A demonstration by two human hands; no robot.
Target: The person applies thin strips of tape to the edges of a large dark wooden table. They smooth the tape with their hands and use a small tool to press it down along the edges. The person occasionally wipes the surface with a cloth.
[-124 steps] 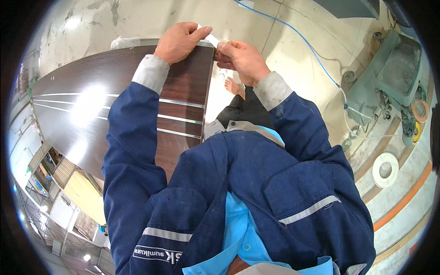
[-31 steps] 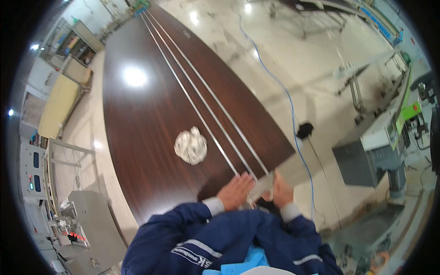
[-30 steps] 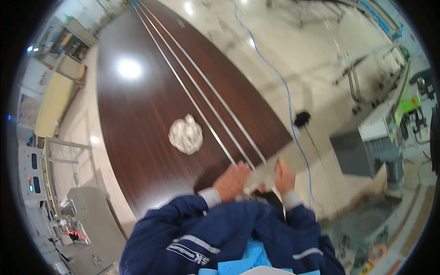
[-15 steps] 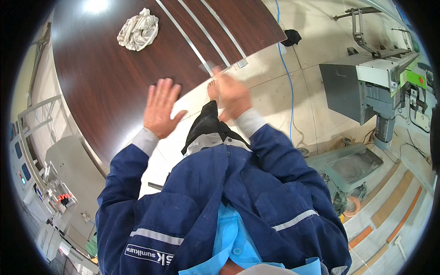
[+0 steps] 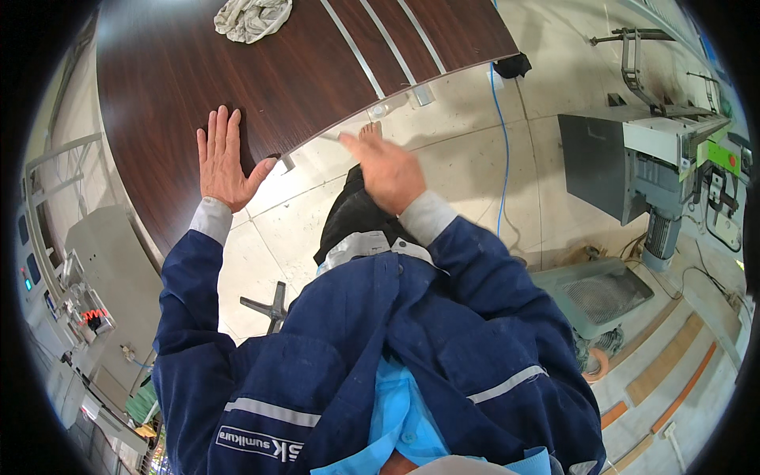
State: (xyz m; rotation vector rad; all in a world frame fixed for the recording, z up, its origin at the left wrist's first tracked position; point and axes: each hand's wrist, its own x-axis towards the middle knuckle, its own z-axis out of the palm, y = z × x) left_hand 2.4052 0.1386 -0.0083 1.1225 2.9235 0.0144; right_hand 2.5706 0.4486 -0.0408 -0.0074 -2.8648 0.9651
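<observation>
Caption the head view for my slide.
Left hand spread over a dark wood-grain panel, right hand blurred near its edge.

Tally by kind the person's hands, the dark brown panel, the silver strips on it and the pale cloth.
Hands (left hand, right hand): 2
Dark brown panel: 1
Silver strips: 3
Pale cloth, cut off by the picture's top edge: 1
Total: 7

right of hands [image 5: 386, 176] blurred; pale cloth [image 5: 253, 17] top-cropped; brown board [image 5: 277, 87] top-cropped
</observation>
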